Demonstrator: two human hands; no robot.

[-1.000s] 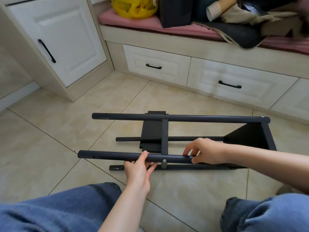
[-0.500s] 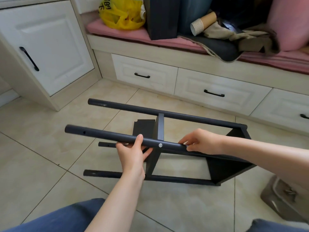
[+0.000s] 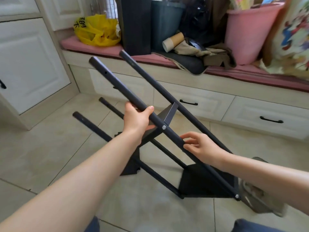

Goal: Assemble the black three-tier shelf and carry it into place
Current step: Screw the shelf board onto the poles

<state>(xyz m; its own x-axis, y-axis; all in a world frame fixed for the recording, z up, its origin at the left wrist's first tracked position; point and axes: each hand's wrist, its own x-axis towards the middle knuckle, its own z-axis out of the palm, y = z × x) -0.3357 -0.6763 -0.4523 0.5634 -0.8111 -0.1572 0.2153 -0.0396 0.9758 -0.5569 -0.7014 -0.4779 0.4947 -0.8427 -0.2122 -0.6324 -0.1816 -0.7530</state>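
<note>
The left hand (image 3: 137, 120) is gripping the shelf pole (image 3: 117, 84), thumb wrapping over it and forearm stretching forward. The right hand (image 3: 201, 147) is pinching the same pole lower down between fingertips and thumb.

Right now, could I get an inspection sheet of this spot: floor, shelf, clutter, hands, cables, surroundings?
Surface: beige tiled floor.
Job's things: black shelf tilted, lower end on the floor; two panels fitted.
Clutter: yellow bag, paper cups and pink bucket on the pink cushion.
Grippers: left hand grips the near upper pole; right hand holds the same pole lower down.
Cables: nothing seen.
Surroundings: white cabinet door; drawers with black handles.
</note>
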